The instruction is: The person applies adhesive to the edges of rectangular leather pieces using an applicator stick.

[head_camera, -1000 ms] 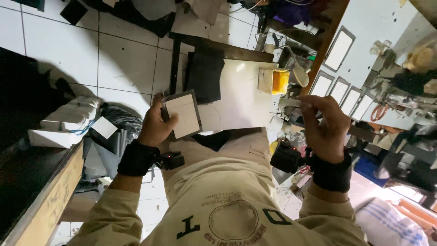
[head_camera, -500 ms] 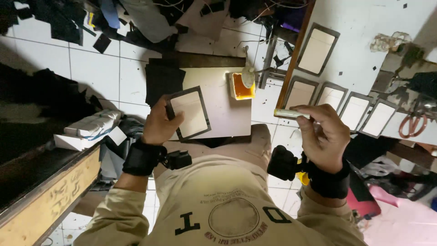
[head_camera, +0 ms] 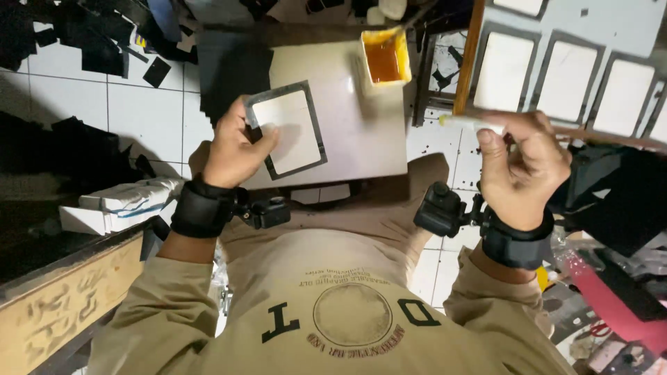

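Right now I'm watching the dark-framed white card (head_camera: 290, 132) hovering over the pale board (head_camera: 361, 125), the left hand (head_camera: 233, 149) pinching its near edge. The right hand (head_camera: 521, 167) is closing around a thin brush (head_camera: 469, 123), just below the orange glue tub (head_camera: 385, 59).

A small pale table (head_camera: 361, 132) carries a tub of orange paste (head_camera: 385, 59).

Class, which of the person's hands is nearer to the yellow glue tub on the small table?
Right. The right hand, holding a brush, sits below and right of the tub; the left hand is farther, down-left, gripping a framed card.
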